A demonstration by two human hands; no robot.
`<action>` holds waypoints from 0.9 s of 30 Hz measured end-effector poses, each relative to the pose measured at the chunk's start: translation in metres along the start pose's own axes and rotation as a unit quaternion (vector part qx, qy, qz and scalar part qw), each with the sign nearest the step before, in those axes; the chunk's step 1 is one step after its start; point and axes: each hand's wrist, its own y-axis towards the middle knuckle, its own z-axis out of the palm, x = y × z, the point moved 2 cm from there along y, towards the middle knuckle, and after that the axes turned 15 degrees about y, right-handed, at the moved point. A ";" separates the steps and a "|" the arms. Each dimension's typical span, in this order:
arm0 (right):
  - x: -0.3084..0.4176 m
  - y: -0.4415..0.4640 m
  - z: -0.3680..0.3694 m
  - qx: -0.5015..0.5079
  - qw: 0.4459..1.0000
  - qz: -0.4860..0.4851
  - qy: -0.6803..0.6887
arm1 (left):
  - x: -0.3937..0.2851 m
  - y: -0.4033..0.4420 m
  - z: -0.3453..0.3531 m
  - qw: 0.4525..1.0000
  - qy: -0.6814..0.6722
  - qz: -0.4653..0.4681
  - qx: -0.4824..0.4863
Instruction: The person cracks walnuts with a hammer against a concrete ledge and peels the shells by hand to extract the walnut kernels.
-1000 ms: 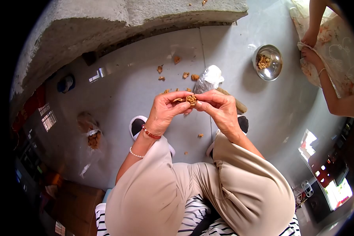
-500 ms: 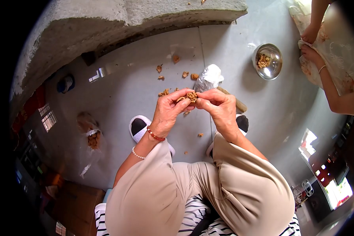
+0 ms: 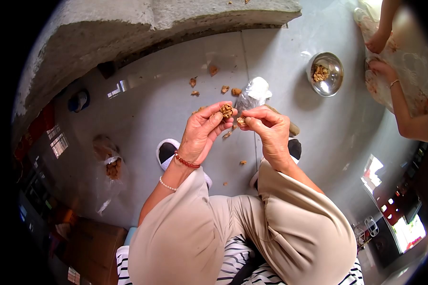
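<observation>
My left hand (image 3: 203, 129) pinches a brown walnut (image 3: 227, 111) between thumb and fingers, its wrinkled side showing. Close to its right, my right hand (image 3: 271, 133) holds a small pale-brown walnut piece (image 3: 241, 121) at the fingertips. The two hands are slightly apart. Several shell pieces (image 3: 225, 89) lie on the grey floor beyond the hands. A white plastic bag (image 3: 256, 92) stands just past my right fingers, with a brown stick-like object (image 3: 294, 129) partly hidden behind that hand.
A metal bowl (image 3: 340, 76) with walnut pieces stands at upper right, near another person's hands (image 3: 383, 69) on patterned cloth. A clear bag of walnuts (image 3: 113, 168) lies at left. A concrete ledge (image 3: 128, 23) crosses the top. My slippers (image 3: 164, 161) are below.
My hands have moved apart. The walnut stays in my left hand, and a small piece is now separate in my right fingertips. The other person's hands have shifted apart slightly.
</observation>
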 end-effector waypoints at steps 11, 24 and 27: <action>0.018 0.001 0.012 0.111 0.946 -0.142 -0.268 | -0.001 -0.003 -0.001 0.997 -0.049 -0.033 0.055; 0.016 0.003 0.013 0.170 0.960 -0.091 -0.204 | -0.011 -0.005 -0.002 0.987 0.152 0.050 -0.003; 0.014 0.003 0.008 0.183 0.957 -0.085 -0.210 | -0.013 -0.006 -0.001 0.984 0.172 0.050 0.002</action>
